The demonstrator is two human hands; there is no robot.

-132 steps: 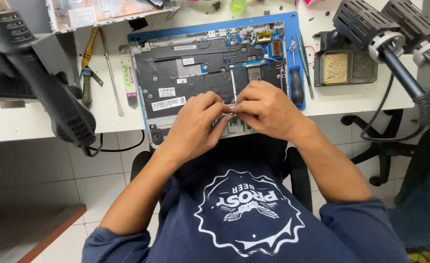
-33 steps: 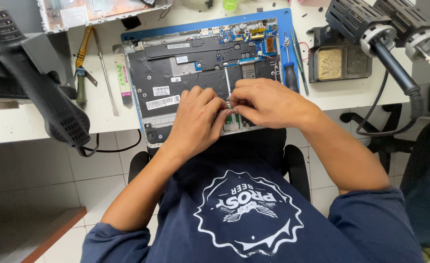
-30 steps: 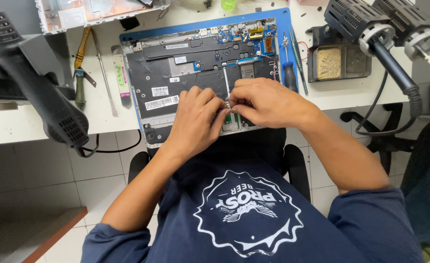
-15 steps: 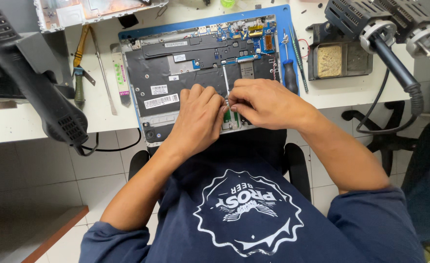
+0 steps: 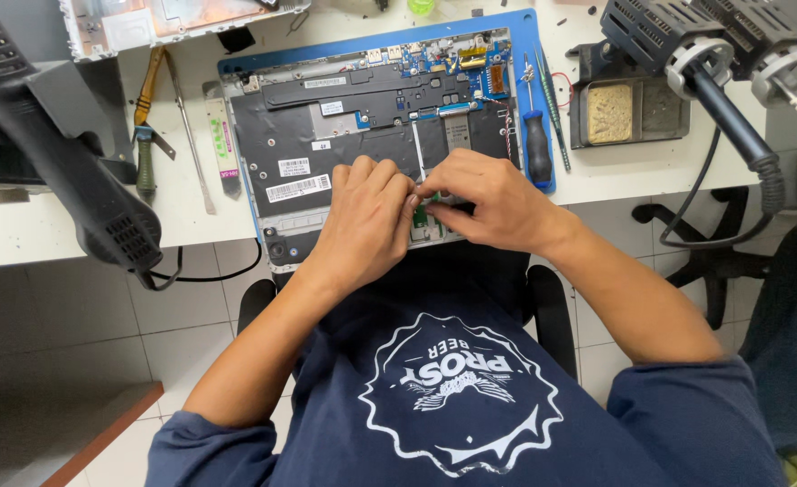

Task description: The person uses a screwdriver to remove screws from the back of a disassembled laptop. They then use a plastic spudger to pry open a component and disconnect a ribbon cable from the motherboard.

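An opened laptop base (image 5: 326, 135) with its insides showing lies on a blue mat (image 5: 532, 54) on the white bench. My left hand (image 5: 367, 221) and my right hand (image 5: 493, 198) meet over its near edge, fingertips pinched together on a small part by a green board (image 5: 423, 215). A thin pale ribbon cable (image 5: 418, 153) runs up from between my fingers. What exactly the fingers pinch is hidden.
A dark-handled screwdriver (image 5: 538, 149) and tweezers (image 5: 552, 99) lie on the mat's right edge. A soldering-tip cleaner tray (image 5: 628, 113) and a hot-air handpiece (image 5: 687, 54) stand right. Pliers (image 5: 146, 126), a metal spudger (image 5: 189, 135) and another hot-air gun (image 5: 73, 171) are left.
Both hands stay pinched together at the laptop's near edge, with only small finger shifts. The view has drifted slightly.
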